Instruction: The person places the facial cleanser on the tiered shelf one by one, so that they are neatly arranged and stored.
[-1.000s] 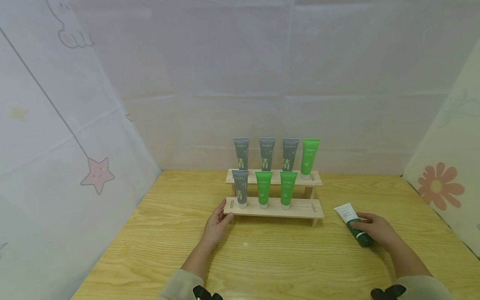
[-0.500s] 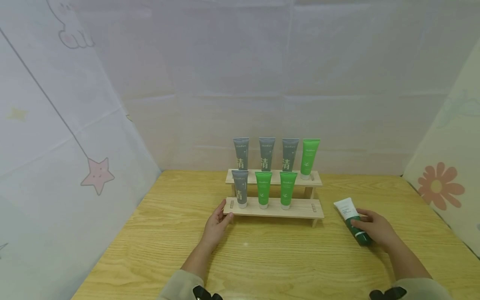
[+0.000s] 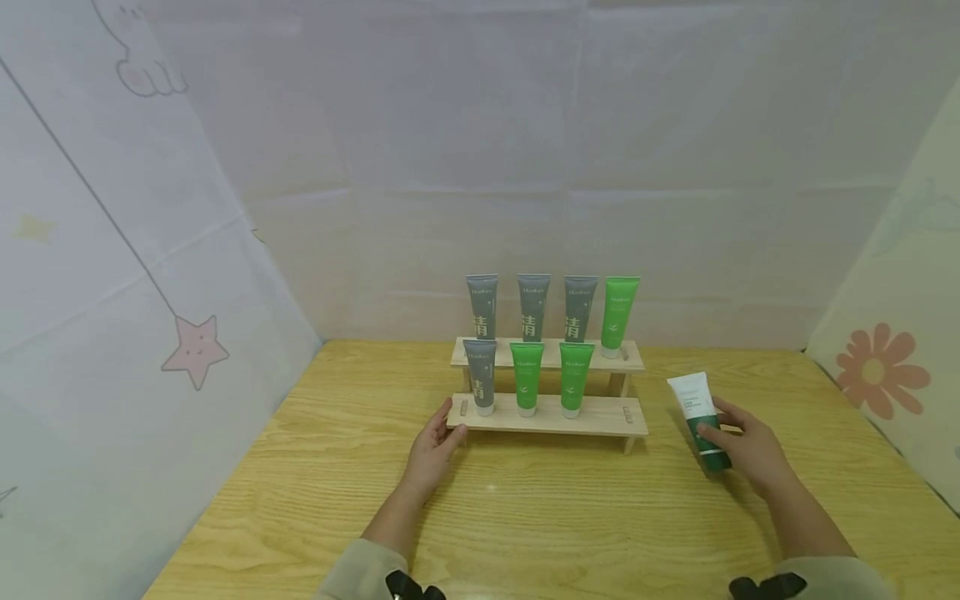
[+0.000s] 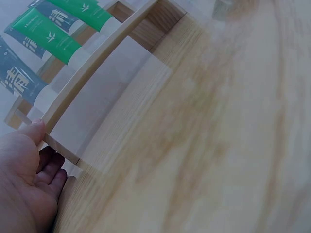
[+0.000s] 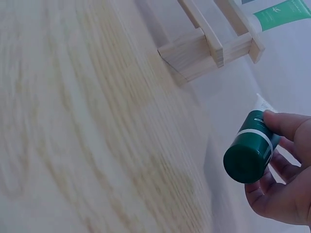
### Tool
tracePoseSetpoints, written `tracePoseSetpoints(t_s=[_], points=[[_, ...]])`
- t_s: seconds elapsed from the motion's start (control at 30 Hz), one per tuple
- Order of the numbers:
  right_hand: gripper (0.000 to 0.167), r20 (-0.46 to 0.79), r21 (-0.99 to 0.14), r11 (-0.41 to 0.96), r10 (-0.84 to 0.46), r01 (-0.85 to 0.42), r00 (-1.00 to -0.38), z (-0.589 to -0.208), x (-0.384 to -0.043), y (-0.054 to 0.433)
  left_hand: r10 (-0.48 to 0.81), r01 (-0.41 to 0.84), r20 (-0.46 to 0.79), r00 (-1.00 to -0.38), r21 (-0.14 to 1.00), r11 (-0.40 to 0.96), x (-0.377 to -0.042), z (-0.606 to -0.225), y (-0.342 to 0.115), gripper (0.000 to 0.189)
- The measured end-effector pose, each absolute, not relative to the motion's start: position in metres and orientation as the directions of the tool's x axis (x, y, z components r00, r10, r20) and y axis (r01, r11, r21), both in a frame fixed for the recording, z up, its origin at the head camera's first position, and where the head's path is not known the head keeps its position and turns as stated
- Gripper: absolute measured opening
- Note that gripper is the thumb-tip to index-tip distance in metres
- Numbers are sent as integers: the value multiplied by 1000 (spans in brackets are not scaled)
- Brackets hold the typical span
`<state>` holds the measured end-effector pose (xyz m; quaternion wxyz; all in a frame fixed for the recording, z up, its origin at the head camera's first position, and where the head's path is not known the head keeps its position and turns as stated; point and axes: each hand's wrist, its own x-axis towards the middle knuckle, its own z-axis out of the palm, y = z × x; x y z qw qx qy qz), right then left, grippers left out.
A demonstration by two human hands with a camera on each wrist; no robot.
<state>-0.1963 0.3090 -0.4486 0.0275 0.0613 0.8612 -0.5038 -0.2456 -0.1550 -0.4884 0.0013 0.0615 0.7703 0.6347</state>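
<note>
My right hand [image 3: 750, 450] grips a white and dark green squeeze tube [image 3: 699, 418] between thumb and fingers, right of the rack. In the right wrist view the tube's dark green cap [image 5: 245, 158] points toward the camera. At the left end of a two-tier wooden rack [image 3: 607, 417], my left hand [image 3: 432, 454] holds the lower shelf, thumb at its front edge and fingers beside and under it, as the left wrist view shows. On the lower shelf stand a grey tube [image 3: 482, 375] and two bright green tubes [image 3: 528, 377], caps down.
The upper shelf [image 3: 551, 353] carries three grey tubes [image 3: 533, 307] and one bright green tube [image 3: 618, 312] at its right end. Behind the wooden table [image 3: 570, 517] hangs a pale cloth backdrop [image 3: 480, 167], with printed cloth on both sides.
My right hand has turned the white and green tube more upright and lifted it slightly, shifting a little left and away from me. My left hand and the rack have stayed still.
</note>
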Motion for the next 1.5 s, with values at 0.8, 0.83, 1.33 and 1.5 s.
tracePoseSetpoints(t_s=[0.8, 0.83, 1.33, 1.5], points=[[80, -16, -940, 328, 235, 94, -972, -417, -204, 268, 92, 89, 73, -993, 978, 187, -243, -485, -154, 63], [80, -14, -943, 320, 240, 93, -971, -417, -204, 266, 91, 90, 74, -993, 978, 187, -243, -485, -154, 63], [75, 10, -966, 254, 242, 53, -970, -408, -210, 243, 88, 82, 66, -994, 979, 188, -247, -490, -155, 63], [76, 24, -971, 238, 241, 35, -970, -406, -212, 236, 87, 81, 65, -994, 979, 188, -246, -491, -156, 63]])
